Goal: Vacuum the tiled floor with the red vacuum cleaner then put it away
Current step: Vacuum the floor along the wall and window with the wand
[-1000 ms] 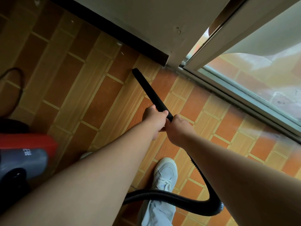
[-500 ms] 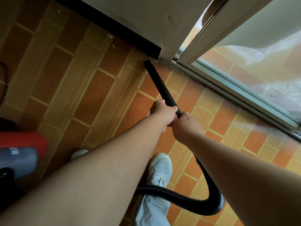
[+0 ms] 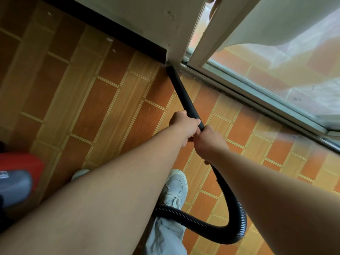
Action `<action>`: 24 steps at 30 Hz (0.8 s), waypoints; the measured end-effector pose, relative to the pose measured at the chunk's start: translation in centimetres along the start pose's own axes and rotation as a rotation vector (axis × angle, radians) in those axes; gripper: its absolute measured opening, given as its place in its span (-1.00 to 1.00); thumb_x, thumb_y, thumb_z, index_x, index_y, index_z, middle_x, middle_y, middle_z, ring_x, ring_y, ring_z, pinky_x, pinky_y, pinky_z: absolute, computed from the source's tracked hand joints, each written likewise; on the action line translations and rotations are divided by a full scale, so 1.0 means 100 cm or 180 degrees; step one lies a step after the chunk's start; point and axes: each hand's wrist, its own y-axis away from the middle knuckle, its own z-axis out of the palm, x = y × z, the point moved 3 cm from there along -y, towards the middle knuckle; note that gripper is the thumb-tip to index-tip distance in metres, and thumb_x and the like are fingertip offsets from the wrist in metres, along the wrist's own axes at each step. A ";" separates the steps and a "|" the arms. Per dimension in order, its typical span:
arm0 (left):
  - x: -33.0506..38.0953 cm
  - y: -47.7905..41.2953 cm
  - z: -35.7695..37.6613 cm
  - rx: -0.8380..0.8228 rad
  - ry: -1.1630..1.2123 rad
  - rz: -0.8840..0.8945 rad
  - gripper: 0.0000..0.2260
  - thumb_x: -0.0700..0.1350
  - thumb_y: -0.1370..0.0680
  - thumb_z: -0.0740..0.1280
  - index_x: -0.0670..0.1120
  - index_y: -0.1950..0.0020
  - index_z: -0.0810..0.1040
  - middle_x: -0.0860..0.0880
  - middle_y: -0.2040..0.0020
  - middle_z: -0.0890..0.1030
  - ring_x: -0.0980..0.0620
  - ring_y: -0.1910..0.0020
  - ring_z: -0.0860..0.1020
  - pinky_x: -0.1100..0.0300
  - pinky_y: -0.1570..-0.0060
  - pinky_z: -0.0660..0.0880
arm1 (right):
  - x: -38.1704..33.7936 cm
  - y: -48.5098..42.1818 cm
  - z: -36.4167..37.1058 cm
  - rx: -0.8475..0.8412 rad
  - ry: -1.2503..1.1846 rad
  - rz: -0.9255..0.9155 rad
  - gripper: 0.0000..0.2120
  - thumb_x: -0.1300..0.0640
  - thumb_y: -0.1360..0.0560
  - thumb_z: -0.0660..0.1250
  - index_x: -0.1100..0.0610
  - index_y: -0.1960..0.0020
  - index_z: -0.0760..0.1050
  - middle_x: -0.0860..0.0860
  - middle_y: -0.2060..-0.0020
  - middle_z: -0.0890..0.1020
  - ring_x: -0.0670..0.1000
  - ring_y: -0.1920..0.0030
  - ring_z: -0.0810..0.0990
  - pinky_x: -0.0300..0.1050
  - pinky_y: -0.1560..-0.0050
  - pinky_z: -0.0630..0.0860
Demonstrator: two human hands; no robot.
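Observation:
Both hands grip the black vacuum tube [image 3: 181, 92]. My left hand [image 3: 185, 126] holds it higher up, and my right hand [image 3: 209, 142] holds it just behind, where the ribbed black hose [image 3: 233, 218] begins. The tube's tip touches the orange tiled floor [image 3: 114, 107] in the corner where the dark skirting meets the door frame. The hose loops down to the right and back under my arms. The red and grey vacuum cleaner body [image 3: 16, 177] stands on the floor at the left edge, partly cut off.
A white wall with a black skirting board [image 3: 110, 28] runs along the top. A sliding glass door and its metal track [image 3: 257, 92] run diagonally on the right. My white shoes [image 3: 174, 188] and pale trouser leg stand below my hands.
The tube's tip has slid forward and right across the tiles, from the open floor into the corner by the door frame. Both hands kept their grip.

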 end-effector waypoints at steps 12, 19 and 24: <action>-0.027 0.004 0.014 0.0028 -0.0060 0.0033 -0.44 -0.09 -0.60 0.39 0.04 -0.58 0.30 -0.02 -0.30 0.59 -0.10 -0.20 0.59 -0.09 -0.19 0.60 | 0.014 0.007 0.008 0.0075 0.0199 -0.0301 -0.82 0.07 -0.64 0.23 0.13 -0.14 0.29 0.00 0.25 0.46 -0.03 0.34 0.44 -0.13 0.45 0.29; -0.020 0.000 0.018 0.0060 -0.0106 0.0318 -0.25 -0.16 -0.56 0.44 0.18 -0.62 0.12 0.01 -0.32 0.59 -0.09 -0.27 0.56 -0.15 -0.26 0.55 | 0.017 0.003 0.005 0.0203 0.0269 -0.0400 -0.84 0.15 -0.61 0.20 0.11 -0.09 0.21 0.04 0.26 0.47 0.08 0.30 0.51 -0.05 0.37 0.40; -0.021 0.003 0.047 -0.0310 -0.0343 0.0344 -0.26 -0.18 -0.59 0.41 0.13 -0.64 0.09 -0.01 -0.44 0.49 -0.10 -0.38 0.49 -0.13 -0.38 0.45 | 0.042 0.012 -0.001 0.0203 0.0118 -0.0219 -0.80 0.16 -0.60 0.22 0.10 -0.10 0.19 0.01 0.26 0.41 0.14 0.18 0.53 0.02 0.24 0.47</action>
